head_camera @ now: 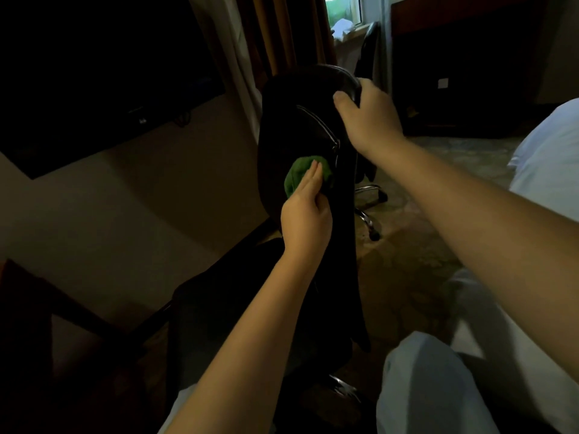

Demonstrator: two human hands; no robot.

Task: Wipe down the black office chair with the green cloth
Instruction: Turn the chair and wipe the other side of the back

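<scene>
The wiping step is in progress. The left hand [305, 211] presses the green cloth [300, 173] flat against the backrest of the black office chair [291, 120], with its fingers held together on top of the bunched cloth, so this grip is pressing and not pinching. The cloth sits in the middle of the backrest, just left of a shiny curved trim line. The right hand [366, 117] closes over the top far edge of the backrest, with the thumb on the near face and the fingers wrapped behind, and it seems to steady the chair against turning.

The next move probably calls for sliding the cloth to a part of the backrest not yet covered, while the right hand keeps the chair from rolling on its chrome base [369, 211]. The room is dark, so I cannot tell which areas are already clean.

On the left stands a dark desk [28, 308], near the chair. On the right is a bed [548, 151] with white bedding, and a curtain [250, 42] hangs at the far side. The person's knee [423, 371] is close to the chair's lower part and may limit the reach there.
</scene>
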